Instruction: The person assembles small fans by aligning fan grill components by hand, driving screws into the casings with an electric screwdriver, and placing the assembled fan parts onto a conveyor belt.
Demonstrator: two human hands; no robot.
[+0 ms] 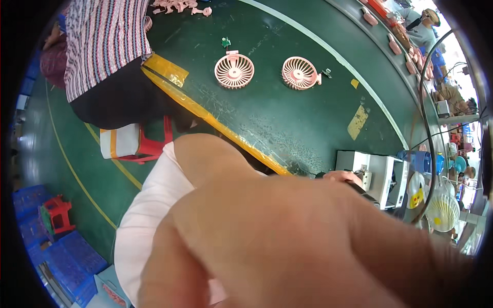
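**Hands**
- Left hand [341,177]: only the fingertips are seen, laid on a black item [361,187] just beside a white machine box [382,177] at the right of the green work table [287,123]. Whether the item is grasped or merely touched cannot be told.
- Right hand [287,246]: held very close to the lens, blurred, and covering the lower middle of the view. Whether it is clenched or released cannot be told.

**Handling note (judged)**
- The black item is largely hidden. A firm hold on it is best secured before anything is lifted, and the near hand is best kept clear of the line of sight.

**Counts**
- Pink round fan grilles [234,71]: two, lying flat and apart from each other on the table, well away from both hands.
- Small green part [226,42]: one, beyond the grilles.
- Yellow tape patches [358,122]: two.
- Red stools [151,146]: two, one under a seated co-worker in a striped top [102,41].
- Blue crates [61,262]: several, the number not countable.
- Pink parts on the far belt [394,46]: a row, not countable.
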